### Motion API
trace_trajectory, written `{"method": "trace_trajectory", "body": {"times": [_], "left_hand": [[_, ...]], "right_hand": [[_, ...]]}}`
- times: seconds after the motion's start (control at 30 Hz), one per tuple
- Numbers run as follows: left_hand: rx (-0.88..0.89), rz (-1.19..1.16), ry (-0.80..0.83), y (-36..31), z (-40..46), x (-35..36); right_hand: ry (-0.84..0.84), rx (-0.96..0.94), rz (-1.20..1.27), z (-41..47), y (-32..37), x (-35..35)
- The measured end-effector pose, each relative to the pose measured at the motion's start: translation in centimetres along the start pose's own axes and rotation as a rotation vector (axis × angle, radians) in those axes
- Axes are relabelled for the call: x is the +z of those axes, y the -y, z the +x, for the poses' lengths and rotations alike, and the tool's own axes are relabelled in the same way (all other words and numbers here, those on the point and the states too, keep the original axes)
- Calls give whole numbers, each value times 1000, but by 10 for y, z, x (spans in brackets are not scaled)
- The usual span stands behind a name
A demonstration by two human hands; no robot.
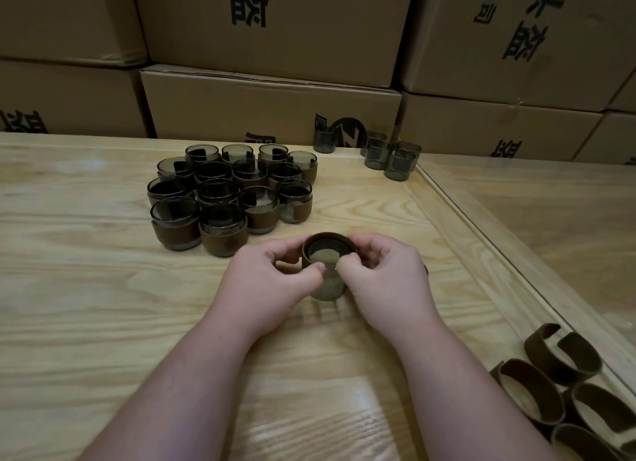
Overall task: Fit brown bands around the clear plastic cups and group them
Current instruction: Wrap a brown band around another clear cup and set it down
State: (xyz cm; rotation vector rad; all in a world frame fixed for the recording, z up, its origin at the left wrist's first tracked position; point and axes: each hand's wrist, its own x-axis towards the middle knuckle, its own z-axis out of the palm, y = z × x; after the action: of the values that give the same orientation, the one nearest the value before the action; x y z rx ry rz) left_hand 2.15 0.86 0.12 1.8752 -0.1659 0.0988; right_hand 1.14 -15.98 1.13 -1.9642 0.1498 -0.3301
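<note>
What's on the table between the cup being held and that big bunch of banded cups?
Nothing: the head view shows bare wood between the held cup and the banded cups.

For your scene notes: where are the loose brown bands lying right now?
The loose brown bands lie at the head view's lower right, on the wooden table by its right edge.

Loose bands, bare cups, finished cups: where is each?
Loose bands [531,390]: head view, one band's inner face.
Bare cups [378,154]: head view, a cup's wall.
Finished cups [223,242]: head view, front cup's band.
</note>
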Motion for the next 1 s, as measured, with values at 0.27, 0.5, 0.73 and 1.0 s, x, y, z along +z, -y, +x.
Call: {"method": "trace_trajectory", "body": {"times": [0.27,0.5,0.73,1.0], "left_hand": [[23,95,17,3,4,-4],[3,171,53,7,7,-6],[6,204,71,8,8,-6],[25,251,84,7,8,-4]], "right_hand": [[124,19,-4,3,-5,1],[119,78,45,7,-10,5],[115,77,52,8,-12,8],[100,63,34,6,-11,11]]}}
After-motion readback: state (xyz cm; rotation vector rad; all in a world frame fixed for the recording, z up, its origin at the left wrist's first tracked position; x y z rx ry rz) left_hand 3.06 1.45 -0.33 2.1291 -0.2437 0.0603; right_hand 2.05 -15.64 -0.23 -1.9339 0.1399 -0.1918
